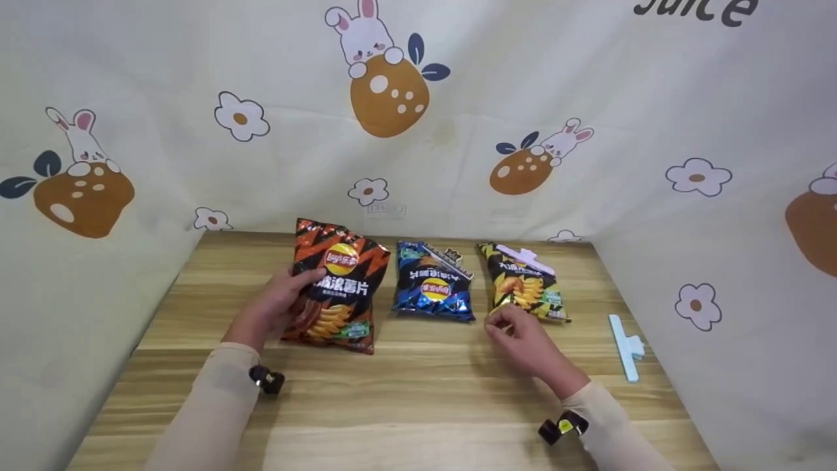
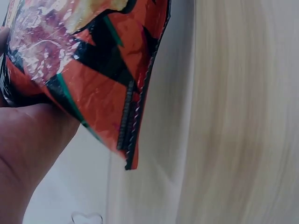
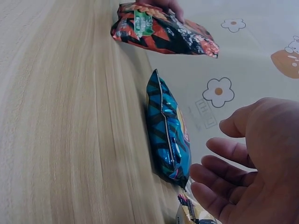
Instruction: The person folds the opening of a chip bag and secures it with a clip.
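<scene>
My left hand (image 1: 273, 302) grips a red and black bag of potato chips (image 1: 337, 306) by its left side, the thumb lying over the front. The left wrist view shows the bag's crimped end (image 2: 133, 126) above the table. My right hand (image 1: 523, 340) holds nothing. Its fingers are loosely bent, just in front of a yellow and black chip bag (image 1: 549, 297) that has a lilac sealing clip (image 1: 526, 259) across its top corner. Between the hands lies a blue chip bag (image 1: 433, 288), with a dark patterned clip (image 1: 450, 261) on its upper right corner.
A light blue sealing clip (image 1: 626, 348) lies near the right edge of the wooden table (image 1: 392, 405). Behind and along both sides of the table hangs a pale cloth (image 1: 451, 176) printed with rabbits and flowers.
</scene>
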The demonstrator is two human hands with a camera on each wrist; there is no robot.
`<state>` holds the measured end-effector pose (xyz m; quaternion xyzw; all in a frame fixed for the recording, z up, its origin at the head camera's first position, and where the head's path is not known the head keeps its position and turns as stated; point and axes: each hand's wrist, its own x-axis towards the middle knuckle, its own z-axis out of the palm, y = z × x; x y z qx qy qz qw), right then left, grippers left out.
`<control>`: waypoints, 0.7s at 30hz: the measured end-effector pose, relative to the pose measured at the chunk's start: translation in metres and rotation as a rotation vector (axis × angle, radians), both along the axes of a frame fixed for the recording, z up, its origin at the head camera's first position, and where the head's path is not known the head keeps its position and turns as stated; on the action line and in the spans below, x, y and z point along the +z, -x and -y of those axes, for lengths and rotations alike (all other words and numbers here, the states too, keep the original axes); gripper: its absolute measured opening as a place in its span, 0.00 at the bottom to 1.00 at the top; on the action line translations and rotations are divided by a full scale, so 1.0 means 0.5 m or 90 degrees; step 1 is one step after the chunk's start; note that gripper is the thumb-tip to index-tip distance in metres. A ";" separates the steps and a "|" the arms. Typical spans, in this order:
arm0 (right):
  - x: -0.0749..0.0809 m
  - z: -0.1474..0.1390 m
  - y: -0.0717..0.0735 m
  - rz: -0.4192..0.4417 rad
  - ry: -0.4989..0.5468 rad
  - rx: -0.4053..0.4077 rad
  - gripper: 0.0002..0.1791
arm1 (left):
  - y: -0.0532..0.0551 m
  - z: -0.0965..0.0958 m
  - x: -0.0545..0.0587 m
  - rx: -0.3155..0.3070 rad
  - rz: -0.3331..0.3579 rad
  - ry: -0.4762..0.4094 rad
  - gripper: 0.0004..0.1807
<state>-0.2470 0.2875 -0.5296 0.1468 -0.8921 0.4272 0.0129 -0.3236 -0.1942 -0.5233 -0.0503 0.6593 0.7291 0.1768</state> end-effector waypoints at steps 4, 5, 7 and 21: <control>0.002 0.004 0.000 0.008 -0.003 -0.004 0.04 | -0.006 -0.034 0.005 -0.038 -0.061 0.008 0.42; 0.002 0.005 0.001 0.012 -0.004 -0.005 0.04 | -0.008 -0.043 0.007 -0.043 -0.070 0.007 0.43; 0.001 0.006 0.002 0.014 -0.002 -0.002 0.04 | -0.014 -0.061 0.008 -0.046 -0.088 0.001 0.43; 0.005 0.005 0.005 0.022 0.004 -0.001 0.03 | -0.069 -0.226 0.016 -0.009 -0.163 -0.113 0.38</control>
